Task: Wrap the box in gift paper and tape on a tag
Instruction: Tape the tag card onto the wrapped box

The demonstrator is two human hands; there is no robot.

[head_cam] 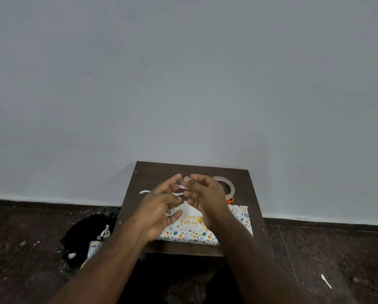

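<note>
A small strip of tape (182,187) is pinched between the left hand (161,207) and right hand (205,194), above the wrapped box (238,218) lying on a dark wooden table (153,176) set against a grey wall (183,73).

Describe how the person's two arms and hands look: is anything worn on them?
Both forearms are bare, with no sleeves in view. The left hand and right hand wear no gloves; no watch, bracelet or ring is visible on the parts that show.

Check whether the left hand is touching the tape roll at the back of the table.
Apart. The head view shows the left hand raised at centre, with the right hand between it and the tape roll.
</note>
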